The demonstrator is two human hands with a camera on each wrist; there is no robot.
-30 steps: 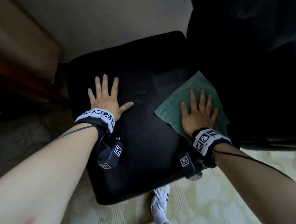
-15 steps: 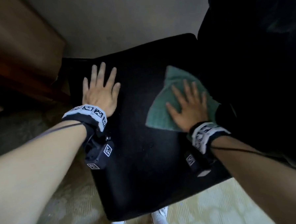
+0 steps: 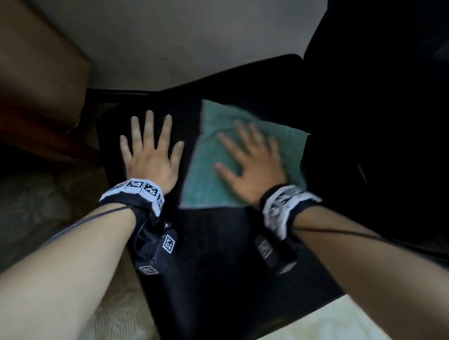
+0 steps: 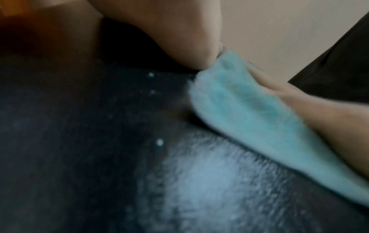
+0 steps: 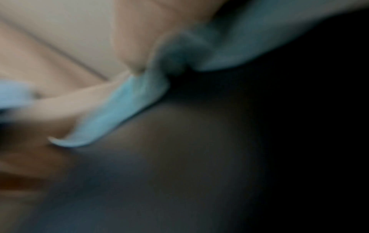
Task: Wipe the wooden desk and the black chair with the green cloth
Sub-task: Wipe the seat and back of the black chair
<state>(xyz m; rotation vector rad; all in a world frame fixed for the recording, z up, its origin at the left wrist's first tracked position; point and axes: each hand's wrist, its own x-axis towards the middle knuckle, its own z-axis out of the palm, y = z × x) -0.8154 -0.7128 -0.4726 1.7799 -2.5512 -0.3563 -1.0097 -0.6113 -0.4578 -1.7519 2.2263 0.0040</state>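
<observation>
We had our right hand (image 3: 254, 165) flat, fingers spread, pressing the green cloth (image 3: 243, 153) onto the black chair (image 3: 223, 261) seat for wiping; left hand (image 3: 150, 155) flat beside it, probably steadying the chair.

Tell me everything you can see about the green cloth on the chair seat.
The green cloth is a soft, fuzzy, towel-like square in a teal green shade, spread mostly flat on the black chair seat, toward its back and right side near the backrest. The right hand presses on it with fingers spread and straight. The left hand lies flat on the seat beside it. In the wrist views its edges lift and ripple slightly around the fingers.
</observation>
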